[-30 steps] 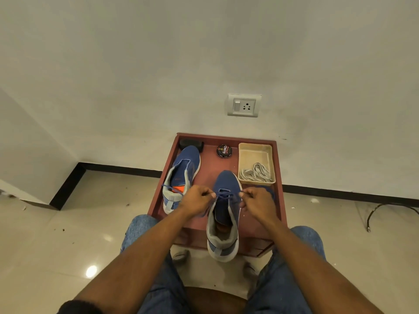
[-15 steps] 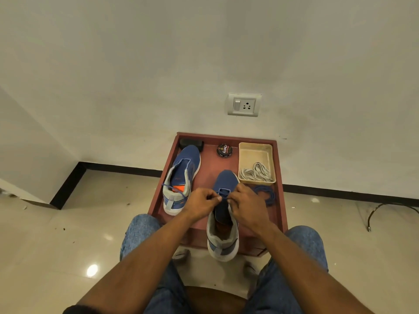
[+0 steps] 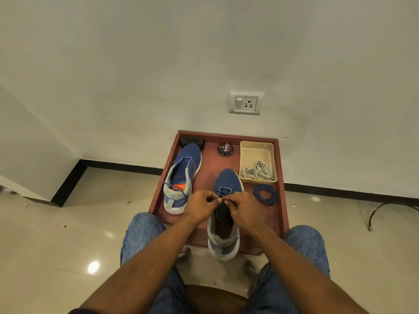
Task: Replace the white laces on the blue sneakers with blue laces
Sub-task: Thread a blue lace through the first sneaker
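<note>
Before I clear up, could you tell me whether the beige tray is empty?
Not empty: the tray holds the bundled white laces at its near end.

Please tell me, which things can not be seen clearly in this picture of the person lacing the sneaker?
All in the head view:
- How far the blue lace is threaded: the left hand and right hand cover the near sneaker at its eyelets.
- The grip on the lace ends: fingertips hide it.
- The black object behind the far sneaker: partly hidden.
- Small print on the polish tin: too small.
- The white laces: tangled, count unclear.
</note>
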